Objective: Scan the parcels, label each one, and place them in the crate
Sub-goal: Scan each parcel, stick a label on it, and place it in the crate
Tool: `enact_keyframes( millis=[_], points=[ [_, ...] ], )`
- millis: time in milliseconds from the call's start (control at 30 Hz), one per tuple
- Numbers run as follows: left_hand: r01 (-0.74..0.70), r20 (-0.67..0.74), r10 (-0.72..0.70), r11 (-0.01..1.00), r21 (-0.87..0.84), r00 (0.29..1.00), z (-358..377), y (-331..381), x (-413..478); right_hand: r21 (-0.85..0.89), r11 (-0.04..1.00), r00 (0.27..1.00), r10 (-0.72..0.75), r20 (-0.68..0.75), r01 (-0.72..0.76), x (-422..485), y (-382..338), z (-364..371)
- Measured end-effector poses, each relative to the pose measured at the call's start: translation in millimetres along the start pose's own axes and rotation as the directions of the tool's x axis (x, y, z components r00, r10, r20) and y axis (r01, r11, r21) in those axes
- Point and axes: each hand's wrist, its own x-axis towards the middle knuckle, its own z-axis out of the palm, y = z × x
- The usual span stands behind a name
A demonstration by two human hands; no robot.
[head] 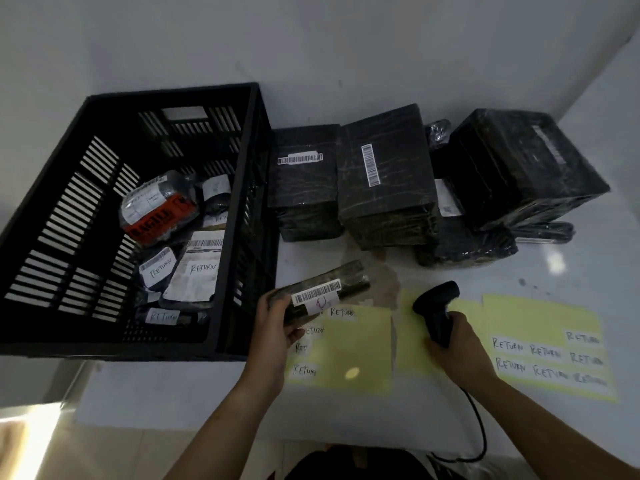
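One parcel (322, 294), long axis lower-left to upper-right, clamped in left grip (277, 327); right grip (457, 344) clamps scanner (434, 306).

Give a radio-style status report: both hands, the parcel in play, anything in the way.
Left hand grips slim parcel, barcode up. Right hand grips scanner, pointed at it. Crate beside left hand, labelled parcels inside; path to it open.

Dim, bluish overall; a glare spot shines on the table (554, 263) right of the crate (173, 91). Edges bow outward; fine detail slightly soft.
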Motion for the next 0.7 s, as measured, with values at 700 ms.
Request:
enact_keyframes(
  millis=[700],
  points=[
    [0.043, -0.073, -0.055, 0.987, -0.152, 0.996, -1, 2, -7, 0.018, 0.936, 0.931, -0.352, 0.096, 0.352, 18, -97, 71]
  ],
)
